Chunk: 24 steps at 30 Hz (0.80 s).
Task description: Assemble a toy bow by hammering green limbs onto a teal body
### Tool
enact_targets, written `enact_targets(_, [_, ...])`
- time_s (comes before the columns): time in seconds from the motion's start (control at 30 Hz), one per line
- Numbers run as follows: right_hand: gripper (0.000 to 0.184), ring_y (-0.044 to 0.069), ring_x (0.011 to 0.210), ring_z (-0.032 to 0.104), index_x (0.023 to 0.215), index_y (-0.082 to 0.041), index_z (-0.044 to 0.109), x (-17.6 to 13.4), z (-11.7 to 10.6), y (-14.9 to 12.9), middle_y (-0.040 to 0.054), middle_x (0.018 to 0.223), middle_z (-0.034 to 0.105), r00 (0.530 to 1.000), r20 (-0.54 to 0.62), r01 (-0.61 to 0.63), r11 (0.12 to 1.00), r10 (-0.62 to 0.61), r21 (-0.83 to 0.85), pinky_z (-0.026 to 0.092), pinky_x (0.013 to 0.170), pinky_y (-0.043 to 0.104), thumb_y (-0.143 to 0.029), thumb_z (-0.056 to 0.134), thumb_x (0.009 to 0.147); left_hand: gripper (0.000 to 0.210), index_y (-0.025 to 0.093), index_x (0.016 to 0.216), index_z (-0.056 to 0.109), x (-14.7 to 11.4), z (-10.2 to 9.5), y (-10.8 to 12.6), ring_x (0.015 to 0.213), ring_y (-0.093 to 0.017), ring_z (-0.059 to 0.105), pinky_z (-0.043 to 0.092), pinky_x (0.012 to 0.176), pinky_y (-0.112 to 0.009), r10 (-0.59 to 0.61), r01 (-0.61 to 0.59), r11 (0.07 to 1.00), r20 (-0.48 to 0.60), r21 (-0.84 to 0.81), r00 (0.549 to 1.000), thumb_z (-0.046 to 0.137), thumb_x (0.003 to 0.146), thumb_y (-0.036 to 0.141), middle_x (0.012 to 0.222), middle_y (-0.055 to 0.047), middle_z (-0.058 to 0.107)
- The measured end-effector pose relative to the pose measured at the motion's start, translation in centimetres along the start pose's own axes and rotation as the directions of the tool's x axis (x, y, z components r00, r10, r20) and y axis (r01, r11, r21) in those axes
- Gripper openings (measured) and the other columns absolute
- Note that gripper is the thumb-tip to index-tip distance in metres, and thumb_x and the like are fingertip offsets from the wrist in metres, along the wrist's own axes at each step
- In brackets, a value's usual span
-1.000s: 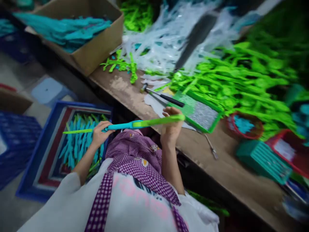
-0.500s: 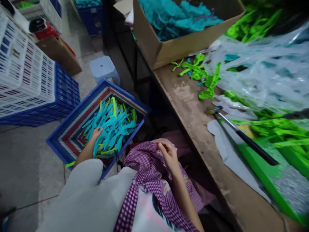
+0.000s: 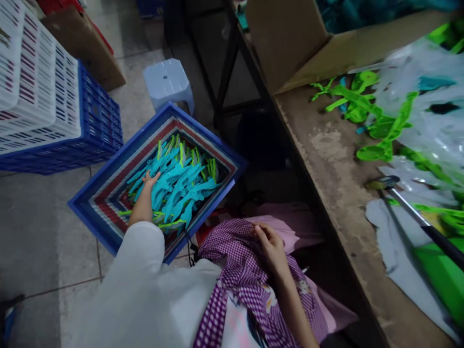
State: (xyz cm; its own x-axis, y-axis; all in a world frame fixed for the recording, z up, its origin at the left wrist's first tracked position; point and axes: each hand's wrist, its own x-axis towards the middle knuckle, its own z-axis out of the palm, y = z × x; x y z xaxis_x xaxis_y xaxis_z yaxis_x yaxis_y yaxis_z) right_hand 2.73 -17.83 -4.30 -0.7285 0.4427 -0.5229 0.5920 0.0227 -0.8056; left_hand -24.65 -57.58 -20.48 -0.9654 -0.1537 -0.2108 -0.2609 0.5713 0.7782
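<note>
My left hand (image 3: 148, 182) reaches down into a blue crate (image 3: 119, 153) on the floor. Its fingers are spread and rest on a pile of teal and green plastic pieces (image 3: 183, 186); nothing is gripped. My right hand (image 3: 270, 244) lies in my lap on the purple checked apron (image 3: 239, 270), fingers loosely curled, holding nothing. A white sleeve covers my left arm.
A worn wooden bench (image 3: 337, 159) runs along the right with a hammer (image 3: 416, 215), loose green pieces (image 3: 366, 111), clear plastic bags (image 3: 427, 111), a green tray (image 3: 442, 285) and a cardboard box (image 3: 290, 43). A pale stool (image 3: 168, 82) and stacked white and blue crates (image 3: 39, 96) stand on the floor.
A second ago both hands held a long teal and green piece above my lap. It has gone into the crate; my left hand lies open on the pile, my right rests on the apron.
</note>
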Motion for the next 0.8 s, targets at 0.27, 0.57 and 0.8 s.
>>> enact_targets(0.27, [0.051, 0.023, 0.079, 0.065, 0.086, -0.018, 0.068, -0.3, -0.8, -0.8, 0.0097, 0.084, 0.071, 0.989, 0.005, 0.147, 0.983, -0.148, -0.110, 0.053, 0.079, 0.037, -0.065, 0.051, 0.082, 0.025, 0.013, 0.111, 0.062, -6.0, 8.9, 8.1, 0.118, -0.030, 0.055, 0.042, 0.104, -0.055, 0.016, -0.012, 0.997, -0.051, 0.082, 0.999, 0.060, 0.087, 0.019, 0.115, -0.014, 0.061])
enact_targets(0.57, [0.036, 0.021, 0.092, 0.066, 0.099, -0.019, 0.069, -5.1, -7.1, -1.4, 0.0077, 0.099, 0.073, 0.972, -0.077, 0.208, 0.967, -0.221, -0.145, 0.048, 0.087, 0.033, -0.046, 0.045, 0.093, 0.026, 0.019, 0.112, 0.061, -13.2, 16.1, 36.3, 0.114, -0.023, 0.057, 0.049, 0.097, -0.040, 0.894, -0.871, 0.412, -0.066, -0.269, 0.443, 0.062, 0.086, 0.026, 0.114, -0.010, 0.060])
enact_targets(0.8, [0.049, 0.023, 0.081, 0.066, 0.089, -0.016, 0.069, -6.3, -11.1, 0.9, 0.0088, 0.086, 0.072, 0.939, -0.291, 0.183, 0.983, -0.181, -0.019, 0.049, 0.071, 0.031, -0.059, 0.046, 0.088, 0.052, 0.004, 0.123, 0.041, -6.8, 17.3, 59.2, 0.118, -0.018, 0.049, 0.044, 0.100, -0.037, 0.720, -0.749, 0.605, -0.217, -0.271, 0.659, 0.071, 0.085, 0.023, 0.133, -0.019, 0.045])
